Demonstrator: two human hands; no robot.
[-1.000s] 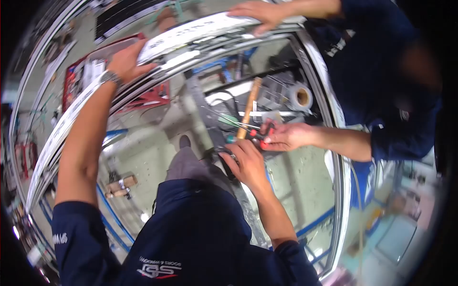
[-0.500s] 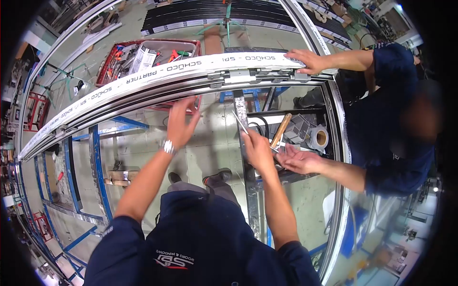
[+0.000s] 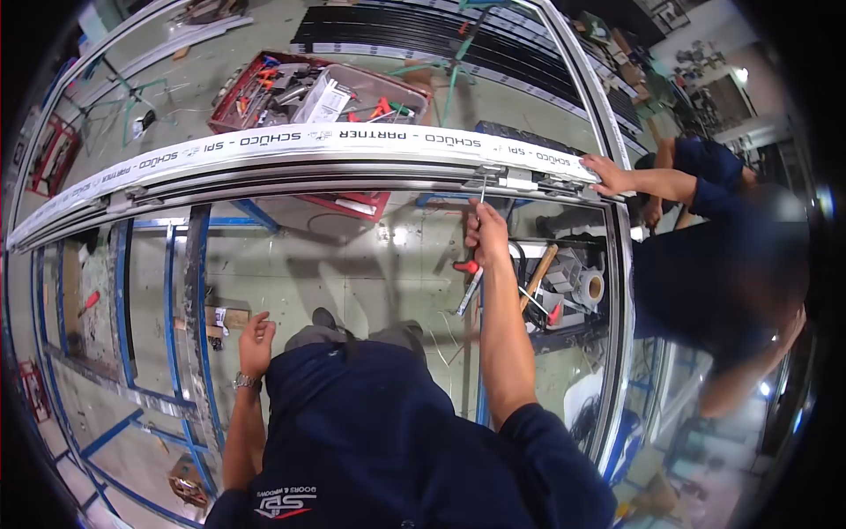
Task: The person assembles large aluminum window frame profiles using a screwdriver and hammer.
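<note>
A thin metal rod (image 3: 482, 191) rises from my right hand (image 3: 487, 234), whose fingers are wrapped round it. Its upper end reaches the metal fitting (image 3: 520, 181) along the inner edge of the aluminium frame bar (image 3: 264, 141), which is covered in white printed film. Just below this hand a red handle (image 3: 465, 266) shows. Down by my left side, my left hand (image 3: 256, 342) is open, holding nothing, with its fingers loosely bent. A co-worker's hand (image 3: 608, 176) rests on the right end of the bar.
Beyond the bar stands a red tool crate (image 3: 231, 95). Blue trestles (image 3: 196, 291) are under the frame. At right, a shelf carries a wooden handle (image 3: 540, 275), a tape roll (image 3: 589, 286) and a red-handled tool (image 3: 553, 313). The co-worker (image 3: 714, 256) stands at the right.
My right hand has moved up and brought the rod to the fitting. My left hand has dropped from near the bar to my side. The co-worker's lower hand has withdrawn rightward.
</note>
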